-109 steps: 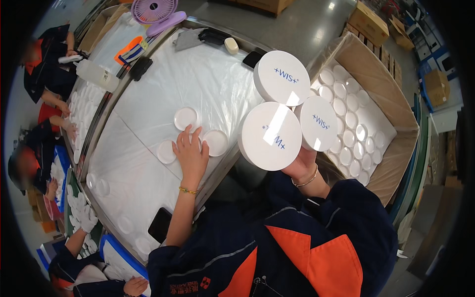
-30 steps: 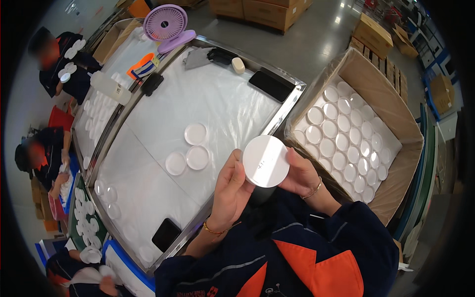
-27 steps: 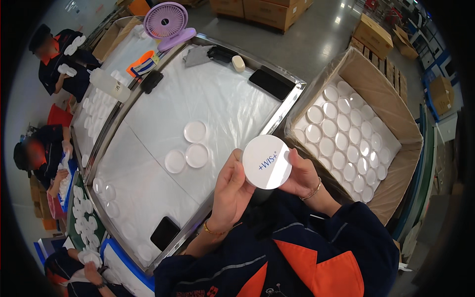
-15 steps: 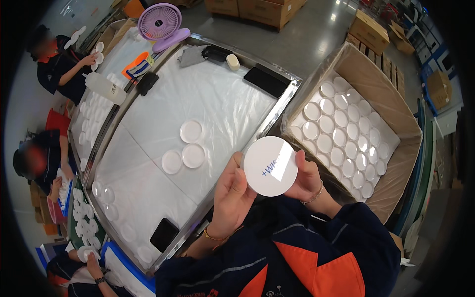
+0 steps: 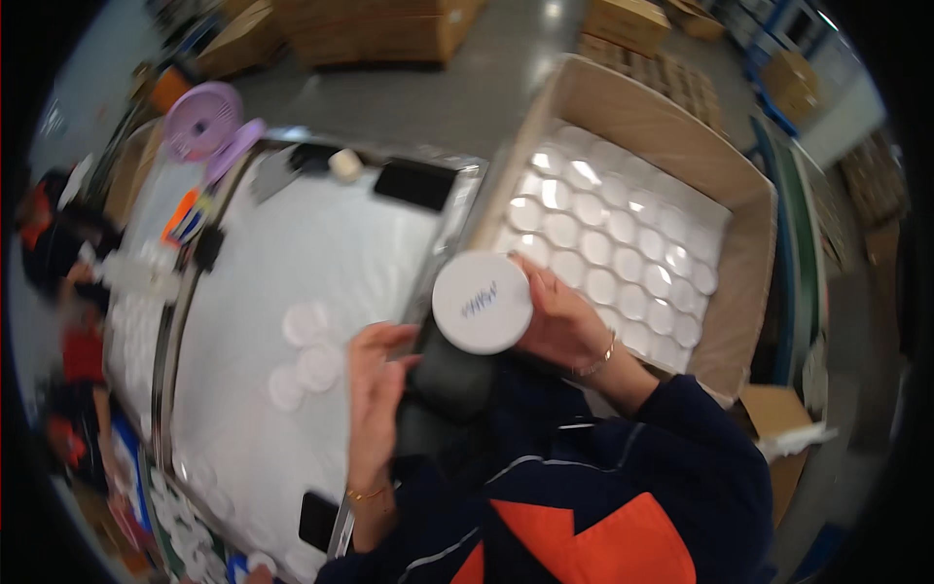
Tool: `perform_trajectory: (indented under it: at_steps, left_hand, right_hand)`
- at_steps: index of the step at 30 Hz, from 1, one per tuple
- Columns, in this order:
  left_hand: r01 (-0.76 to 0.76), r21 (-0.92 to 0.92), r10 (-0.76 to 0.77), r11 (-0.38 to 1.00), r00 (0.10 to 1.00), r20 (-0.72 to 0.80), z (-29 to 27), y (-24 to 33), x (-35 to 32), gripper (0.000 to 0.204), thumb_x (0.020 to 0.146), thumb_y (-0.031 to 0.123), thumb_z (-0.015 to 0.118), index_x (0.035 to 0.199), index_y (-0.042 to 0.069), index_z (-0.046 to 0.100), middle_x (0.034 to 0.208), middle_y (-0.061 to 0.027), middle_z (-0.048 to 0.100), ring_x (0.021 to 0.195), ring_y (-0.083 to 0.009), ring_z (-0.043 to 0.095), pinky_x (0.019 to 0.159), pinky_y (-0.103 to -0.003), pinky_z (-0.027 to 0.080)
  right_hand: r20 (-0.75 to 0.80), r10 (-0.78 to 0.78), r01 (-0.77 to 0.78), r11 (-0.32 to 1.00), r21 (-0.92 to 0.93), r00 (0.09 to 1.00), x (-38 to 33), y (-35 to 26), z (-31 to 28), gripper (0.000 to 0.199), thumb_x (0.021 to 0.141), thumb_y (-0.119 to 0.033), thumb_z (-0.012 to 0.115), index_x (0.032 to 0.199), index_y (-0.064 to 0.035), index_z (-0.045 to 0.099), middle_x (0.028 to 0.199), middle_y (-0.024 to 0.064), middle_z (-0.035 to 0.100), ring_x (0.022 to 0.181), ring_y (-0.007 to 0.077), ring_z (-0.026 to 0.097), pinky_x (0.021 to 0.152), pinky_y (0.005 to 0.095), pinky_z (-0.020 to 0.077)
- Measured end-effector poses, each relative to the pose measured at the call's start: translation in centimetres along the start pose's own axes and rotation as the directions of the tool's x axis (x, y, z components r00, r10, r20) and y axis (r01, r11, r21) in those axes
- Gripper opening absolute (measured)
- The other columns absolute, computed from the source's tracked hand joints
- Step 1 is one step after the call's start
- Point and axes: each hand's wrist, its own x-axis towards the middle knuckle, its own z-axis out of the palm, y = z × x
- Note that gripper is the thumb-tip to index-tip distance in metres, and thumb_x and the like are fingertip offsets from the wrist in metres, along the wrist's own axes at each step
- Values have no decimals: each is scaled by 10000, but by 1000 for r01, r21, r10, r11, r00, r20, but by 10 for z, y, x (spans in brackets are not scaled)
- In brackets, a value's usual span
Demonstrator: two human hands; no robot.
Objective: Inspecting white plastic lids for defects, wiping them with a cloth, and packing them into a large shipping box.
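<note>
A round white lid (image 5: 475, 329) with blue print on its face is gripped at its right edge by my right hand (image 5: 564, 326). The lid hangs in front of me, between the table and the carton. My left hand (image 5: 375, 389) is off the lid, over the table's right edge, with its fingers apart and nothing in them. Three similar white lids (image 5: 319, 367) lie close together on the plastic-covered table (image 5: 263, 253). To the right, a large open carton (image 5: 744, 311) holds rows of white lids (image 5: 626, 265). The picture is smeared by motion.
Along the table's far edge lie a black phone (image 5: 414, 184), a pale block (image 5: 345, 164) and a grey cloth (image 5: 275, 175). A purple fan (image 5: 204, 125) stands at the far left. Another dark phone (image 5: 318, 521) lies near me. Co-workers sit at the left.
My left hand has let go of the lid and moved left. My right hand still holds it. The whole view has swung to the right, toward the carton.
</note>
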Motion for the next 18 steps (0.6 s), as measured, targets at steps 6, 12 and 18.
perform_trajectory:
  at_steps: [6, 12, 18]
  left_hand:
    - [259, 964, 159, 56, 951, -265, -98, -72, -9, 524, 929, 234, 583, 1401, 53, 444, 1443, -261, 401, 1343, -431, 359, 1109, -512, 271]
    - [346, 936, 201, 71, 914, -353, -124, -108, -28, 524, 935, 276, 562, 1413, 92, 451, 1509, -255, 322, 1384, -413, 317, 1118, -537, 214]
    - [390, 911, 246, 135, 877, -412, -122, -111, -17, 505, 934, 265, 572, 1393, 81, 469, 1537, -223, 303, 1378, -411, 331, 1110, -528, 222]
  right_hand:
    - [-225, -768, -168, 155, -974, 600, -48, -143, -191, 222, 923, -219, 681, 990, -30, 588, 886, 60, 598, 821, 132, 549, 729, 281, 468]
    - [74, -973, -673, -204, -711, 217, -146, -218, -321, 197, 840, -134, 703, 968, -27, 599, 921, 174, 586, 880, 362, 564, 802, 455, 465]
    - [-35, -909, -771, -332, -544, 416, -147, -230, -357, 154, 832, -63, 660, 978, -64, 609, 1015, 147, 584, 947, 351, 582, 813, 450, 490]
